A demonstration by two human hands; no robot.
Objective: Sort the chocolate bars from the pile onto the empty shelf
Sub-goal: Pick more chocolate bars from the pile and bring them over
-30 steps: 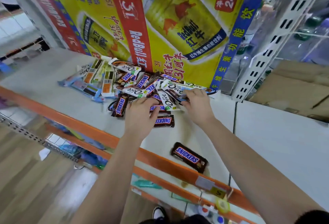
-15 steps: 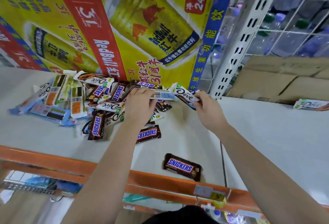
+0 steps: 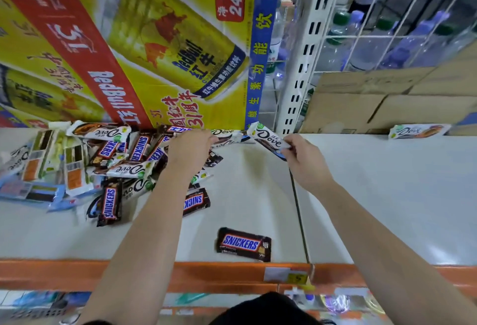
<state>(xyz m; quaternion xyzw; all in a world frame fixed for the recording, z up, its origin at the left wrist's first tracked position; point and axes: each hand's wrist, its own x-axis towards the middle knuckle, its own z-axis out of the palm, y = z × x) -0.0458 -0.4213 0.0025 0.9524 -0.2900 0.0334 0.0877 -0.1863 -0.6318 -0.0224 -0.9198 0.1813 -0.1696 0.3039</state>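
Note:
A pile of chocolate bars, Dove and Snickers mixed with other wrappers, lies on the left part of the white shelf. My right hand pinches a white Dove bar lifted off the pile's right end. My left hand rests on the pile's right side, fingers over a Dove bar; I cannot see whether they grip it. One Snickers bar lies alone near the front edge. Another Dove bar sits on the right shelf section at the back.
A large Red Bull carton stands behind the pile. A white perforated upright separates the two sections. Flat cardboard and a wire grid with water bottles back the right section. An orange rail runs along the front.
My right hand has pulled a Dove bar out of the pile and carried it rightward toward the shelf seam. My left hand has shifted to the pile's back right. The view turned right.

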